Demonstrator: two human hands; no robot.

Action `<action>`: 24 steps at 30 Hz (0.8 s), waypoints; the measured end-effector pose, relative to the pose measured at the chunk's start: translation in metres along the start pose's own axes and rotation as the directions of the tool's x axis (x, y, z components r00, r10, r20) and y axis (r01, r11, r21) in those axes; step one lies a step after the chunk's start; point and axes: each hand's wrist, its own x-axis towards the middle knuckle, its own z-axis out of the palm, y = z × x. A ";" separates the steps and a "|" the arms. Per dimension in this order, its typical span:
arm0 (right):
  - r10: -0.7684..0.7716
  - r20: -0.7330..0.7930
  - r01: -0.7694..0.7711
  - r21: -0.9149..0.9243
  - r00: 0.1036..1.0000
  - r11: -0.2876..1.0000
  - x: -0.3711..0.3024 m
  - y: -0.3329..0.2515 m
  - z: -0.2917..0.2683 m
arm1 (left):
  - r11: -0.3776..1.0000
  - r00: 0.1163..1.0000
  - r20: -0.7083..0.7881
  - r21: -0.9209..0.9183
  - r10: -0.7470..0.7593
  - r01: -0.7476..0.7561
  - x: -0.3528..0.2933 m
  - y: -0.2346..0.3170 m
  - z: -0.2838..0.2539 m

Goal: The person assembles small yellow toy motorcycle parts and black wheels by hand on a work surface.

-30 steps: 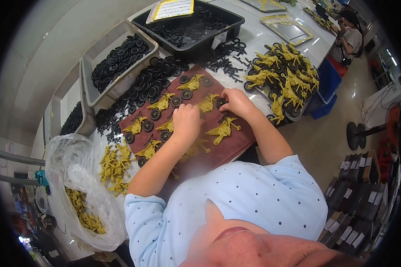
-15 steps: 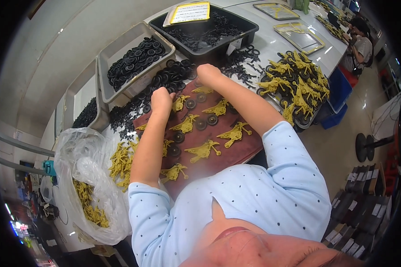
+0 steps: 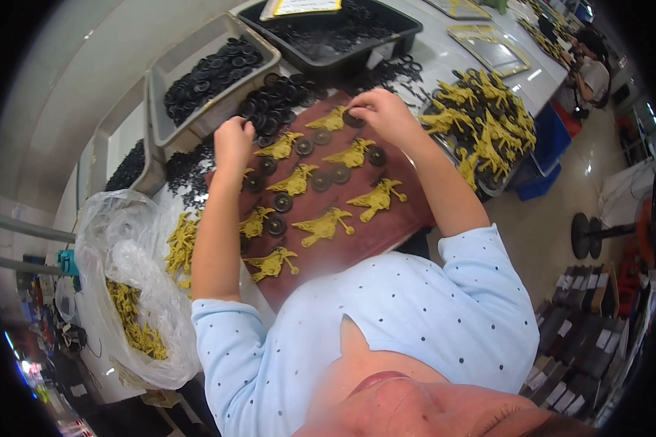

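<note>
Right hand point(image 3: 383, 116) touches a wheel point(image 3: 354, 119), best kept flat by the far frame point(image 3: 326, 120); left hand point(image 3: 233, 143) curls; cannot tell either grip.

Yellow plastic motorbike-shaped frames point(image 3: 323, 227) lie on their sides in slanting rows across the dark red mat point(image 3: 368, 233) before me. Round black plastic wheels point(image 3: 304, 148) lie flat among them, one at the right hand's point(image 3: 379, 113) fingertips; more sit heaped past the mat's far edge.

Head-worn fisheye looks steeply down past wearer's polka-dot shirt point(image 3: 423, 306) onto nearby maroon mat point(image 3: 379, 237), white worktable point(image 3: 436, 45) receding beyond.
</note>
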 end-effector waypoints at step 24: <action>0.508 0.169 -0.527 0.093 0.844 0.845 -0.160 0.014 -0.025 | 0.837 0.810 0.210 -0.158 0.547 -0.524 -0.172 0.128 0.022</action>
